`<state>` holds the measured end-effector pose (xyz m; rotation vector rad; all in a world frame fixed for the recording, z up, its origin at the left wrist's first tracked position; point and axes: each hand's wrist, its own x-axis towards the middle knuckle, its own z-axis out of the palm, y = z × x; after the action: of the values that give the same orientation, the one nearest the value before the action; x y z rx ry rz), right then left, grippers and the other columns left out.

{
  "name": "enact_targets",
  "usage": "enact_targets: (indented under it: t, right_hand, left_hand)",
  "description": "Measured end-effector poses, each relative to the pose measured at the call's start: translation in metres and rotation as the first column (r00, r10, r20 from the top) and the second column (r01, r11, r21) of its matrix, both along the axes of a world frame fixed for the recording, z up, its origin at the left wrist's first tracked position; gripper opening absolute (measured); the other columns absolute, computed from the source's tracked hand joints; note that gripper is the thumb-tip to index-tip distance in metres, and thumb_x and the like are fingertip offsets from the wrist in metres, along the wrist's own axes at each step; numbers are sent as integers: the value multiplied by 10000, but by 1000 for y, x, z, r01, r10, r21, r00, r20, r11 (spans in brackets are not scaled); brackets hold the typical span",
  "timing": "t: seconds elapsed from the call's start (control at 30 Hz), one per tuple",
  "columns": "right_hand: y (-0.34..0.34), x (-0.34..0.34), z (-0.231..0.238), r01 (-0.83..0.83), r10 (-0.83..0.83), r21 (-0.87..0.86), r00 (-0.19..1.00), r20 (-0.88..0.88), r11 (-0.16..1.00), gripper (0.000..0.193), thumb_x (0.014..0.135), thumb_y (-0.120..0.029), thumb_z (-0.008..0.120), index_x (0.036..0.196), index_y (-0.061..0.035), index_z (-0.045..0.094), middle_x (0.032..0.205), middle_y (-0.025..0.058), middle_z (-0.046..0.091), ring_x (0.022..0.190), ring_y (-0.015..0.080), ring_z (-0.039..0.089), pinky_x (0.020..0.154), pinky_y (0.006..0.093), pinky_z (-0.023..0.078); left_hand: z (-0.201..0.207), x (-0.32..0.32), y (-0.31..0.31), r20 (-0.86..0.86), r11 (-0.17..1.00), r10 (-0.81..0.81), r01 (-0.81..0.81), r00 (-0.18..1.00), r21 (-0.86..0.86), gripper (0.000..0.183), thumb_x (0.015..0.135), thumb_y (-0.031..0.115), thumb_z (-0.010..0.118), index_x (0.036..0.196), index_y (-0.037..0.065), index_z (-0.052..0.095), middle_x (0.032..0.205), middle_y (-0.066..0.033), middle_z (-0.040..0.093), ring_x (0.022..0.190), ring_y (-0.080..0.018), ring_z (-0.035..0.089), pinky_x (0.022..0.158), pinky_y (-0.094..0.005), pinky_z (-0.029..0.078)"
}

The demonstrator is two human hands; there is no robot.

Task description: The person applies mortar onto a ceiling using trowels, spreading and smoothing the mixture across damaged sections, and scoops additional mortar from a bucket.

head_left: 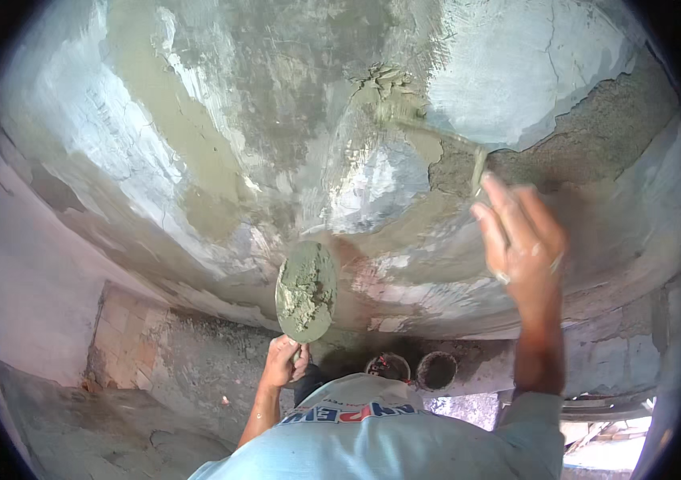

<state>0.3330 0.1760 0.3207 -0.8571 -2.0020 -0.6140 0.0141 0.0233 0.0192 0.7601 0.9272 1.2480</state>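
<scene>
My left hand point(283, 362) is closed around the grip of a round mortar hawk point(284, 316), held at chest height in front of the wall. A heap of wet grey-green mortar point(308, 288) lies on the hawk. Higher up and to the right, my right hand point(523, 244) grips a trowel point(479, 166) by its handle, slightly smeared by motion. The trowel's thin blade reaches left against the wall point(276, 96), beside a thick, ridged patch of fresh mortar point(392, 88). Mortar smudges mark my right hand.
Bare rough render point(604, 136) shows at the upper right where the old pale coat has broken away. Two round buckets point(439, 370) stand below, near my body. A tiled patch point(120, 340) is at the lower left, and bright daylight enters at the lower right.
</scene>
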Motion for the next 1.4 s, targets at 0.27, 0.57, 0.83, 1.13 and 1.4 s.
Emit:
enact_targets:
  t: [0.27,0.57,0.83,1.13,1.4]
  right_hand:
    - [0,-9,92,198,-158,-71,915,371,978,257,914,-213,729,1133,-81,744,833,127,655,756,290,660,673,415,514]
    - [-10,-49,158,339,-279,11,754,594,941,274,957,-230,647,1110,-29,752,971,195,722,963,368,643,851,467,488]
    - [-9,-39,193,333,-206,-6,598,775,943,224,947,-216,605,938,-26,722,770,154,681,707,286,641,657,400,495]
    - [-44,-127,205,748,-456,125,255,852,652,325,919,-205,564,676,-27,685,524,124,611,468,250,603,472,392,485]
    - [-38,-107,200,338,-399,262,449,799,904,307,932,-207,607,773,26,728,641,187,677,593,314,676,573,435,556]
  left_hand:
    - [-13,5,-1,45,999,14,-13,999,-30,399,1055,374,510,834,42,515,555,-44,454,381,-129,395,349,-278,317]
    - [-22,3,0,98,995,74,-68,992,-71,375,1043,382,535,854,58,527,555,-36,445,382,-123,380,342,-275,304]
    - [-19,7,-5,113,995,88,-82,990,-61,353,1048,371,529,883,59,537,562,-36,444,388,-119,367,354,-267,298]
    - [-28,12,-4,124,995,54,-44,991,-85,361,1062,361,509,857,64,530,551,-38,438,382,-115,358,347,-263,279]
    - [-37,16,-11,161,991,114,-100,980,-92,357,1062,357,506,856,66,524,553,-39,442,379,-114,362,339,-267,279]
